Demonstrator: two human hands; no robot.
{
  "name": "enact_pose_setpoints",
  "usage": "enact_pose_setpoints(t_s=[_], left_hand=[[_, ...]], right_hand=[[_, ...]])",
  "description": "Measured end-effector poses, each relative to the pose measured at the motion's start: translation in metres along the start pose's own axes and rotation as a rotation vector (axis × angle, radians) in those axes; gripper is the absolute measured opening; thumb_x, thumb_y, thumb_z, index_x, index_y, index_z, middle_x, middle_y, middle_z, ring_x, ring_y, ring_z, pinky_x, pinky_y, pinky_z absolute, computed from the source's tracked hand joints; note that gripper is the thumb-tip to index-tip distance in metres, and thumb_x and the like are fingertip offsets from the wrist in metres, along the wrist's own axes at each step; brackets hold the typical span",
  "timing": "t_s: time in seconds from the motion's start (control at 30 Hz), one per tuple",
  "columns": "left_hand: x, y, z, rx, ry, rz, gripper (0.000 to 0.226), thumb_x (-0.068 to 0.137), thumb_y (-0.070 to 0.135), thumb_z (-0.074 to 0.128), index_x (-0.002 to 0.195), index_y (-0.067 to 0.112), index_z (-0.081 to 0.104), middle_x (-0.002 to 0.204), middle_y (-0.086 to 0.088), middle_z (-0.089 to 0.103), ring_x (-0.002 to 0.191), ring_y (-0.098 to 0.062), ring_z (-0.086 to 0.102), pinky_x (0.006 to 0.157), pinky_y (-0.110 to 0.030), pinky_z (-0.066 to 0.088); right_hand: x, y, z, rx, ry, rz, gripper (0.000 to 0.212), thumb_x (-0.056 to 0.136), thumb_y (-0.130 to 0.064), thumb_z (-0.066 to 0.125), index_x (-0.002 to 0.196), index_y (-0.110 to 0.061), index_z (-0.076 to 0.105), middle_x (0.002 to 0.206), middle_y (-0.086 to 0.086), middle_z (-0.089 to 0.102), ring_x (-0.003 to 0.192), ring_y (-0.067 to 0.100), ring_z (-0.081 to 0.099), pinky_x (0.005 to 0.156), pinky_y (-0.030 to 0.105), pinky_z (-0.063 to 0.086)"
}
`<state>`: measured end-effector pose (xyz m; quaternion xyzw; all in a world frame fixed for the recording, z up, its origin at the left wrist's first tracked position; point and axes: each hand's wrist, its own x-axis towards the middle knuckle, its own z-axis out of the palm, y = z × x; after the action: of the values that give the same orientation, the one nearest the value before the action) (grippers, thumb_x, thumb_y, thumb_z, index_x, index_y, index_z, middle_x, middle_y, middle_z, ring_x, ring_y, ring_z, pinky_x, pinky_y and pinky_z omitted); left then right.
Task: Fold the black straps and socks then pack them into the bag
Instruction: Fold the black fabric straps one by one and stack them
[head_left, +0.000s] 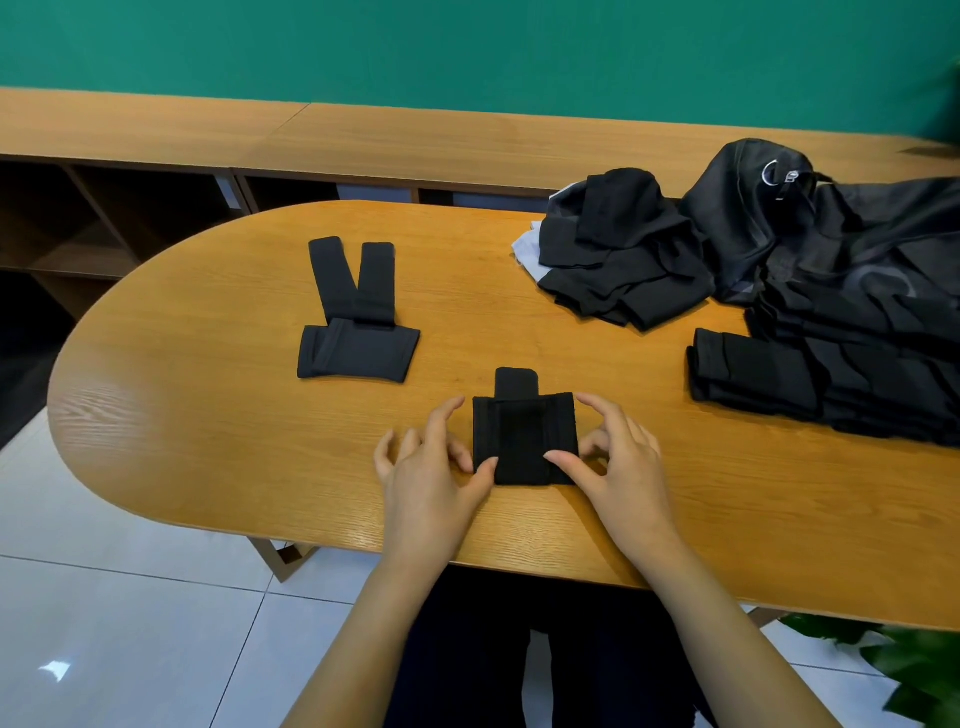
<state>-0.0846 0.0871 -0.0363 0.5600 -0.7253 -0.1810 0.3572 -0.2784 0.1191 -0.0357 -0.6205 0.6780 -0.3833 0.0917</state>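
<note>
A folded black strap (523, 436) lies near the front edge of the wooden table (208, 415), a short tab sticking out at its far side. My left hand (434, 467) touches its left edge, thumb on the near left corner. My right hand (618, 457) holds the right edge, thumb pressing on top and fingers curled at the side. A second black strap (358, 327) lies unfolded to the far left, its two bands spread in a V. The black mesh bag (810, 228) lies crumpled at the far right.
A heap of black socks and cloth (618, 249) sits beside the bag. A stack of folded black pieces (810, 384) rests at the right. A low wooden shelf (156, 156) runs along the green wall. Plant leaves (914, 660) show at bottom right.
</note>
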Motion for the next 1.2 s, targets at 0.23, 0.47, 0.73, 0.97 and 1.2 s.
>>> enact_pose_setpoints(t_s=[0.23,0.47,0.73,0.97,1.2], left_hand=[[0.0020,-0.0031,0.0019,0.091,-0.063,0.154,0.029,0.089,0.038,0.060,0.116,0.032,0.067,0.122,0.015,0.058,0.120,-0.010,0.045,0.114,-0.049,0.018],[0.0022,0.0000,-0.0045,0.085,-0.248,0.193,0.061,0.077,0.066,0.054,0.131,0.037,0.057,0.139,0.025,0.047,0.141,-0.003,0.024,0.116,-0.056,-0.010],[0.0009,-0.0038,-0.0008,0.029,-0.174,0.197,0.059,0.083,0.074,0.037,0.116,0.037,0.068,0.132,0.022,0.056,0.137,-0.007,0.032,0.116,-0.059,-0.003],[0.0010,-0.0066,0.0019,-0.006,-0.133,0.211,0.065,0.085,0.077,0.026,0.100,0.035,0.074,0.118,0.020,0.062,0.128,-0.008,0.040,0.115,-0.061,0.005],[0.0016,-0.0053,0.0015,-0.004,-0.158,0.233,0.061,0.082,0.078,0.037,0.107,0.035,0.072,0.126,0.021,0.055,0.129,-0.006,0.038,0.116,-0.060,0.004]], right_hand=[[0.0000,0.0029,0.0014,-0.136,-0.026,-0.090,0.037,0.088,-0.040,0.064,0.123,-0.030,0.059,0.112,-0.018,0.055,0.111,0.003,0.039,0.099,0.033,0.032],[-0.0012,0.0037,0.0026,-0.151,-0.148,-0.132,0.030,0.099,-0.029,0.052,0.127,-0.037,0.060,0.128,-0.028,0.052,0.134,0.001,0.031,0.116,0.031,0.001],[-0.0010,0.0052,0.0012,-0.107,-0.232,-0.146,0.050,0.088,-0.070,0.032,0.128,-0.048,0.053,0.132,-0.036,0.040,0.134,-0.009,0.018,0.116,0.031,-0.003],[-0.0028,0.0089,0.0028,-0.085,-0.177,-0.217,0.044,0.081,-0.070,0.048,0.113,-0.046,0.065,0.127,-0.032,0.048,0.135,0.000,0.026,0.118,0.040,0.005],[-0.0014,0.0098,0.0017,-0.003,-0.173,-0.204,0.023,0.088,-0.054,0.050,0.100,-0.044,0.067,0.123,-0.033,0.053,0.133,-0.003,0.028,0.116,0.036,0.006]])
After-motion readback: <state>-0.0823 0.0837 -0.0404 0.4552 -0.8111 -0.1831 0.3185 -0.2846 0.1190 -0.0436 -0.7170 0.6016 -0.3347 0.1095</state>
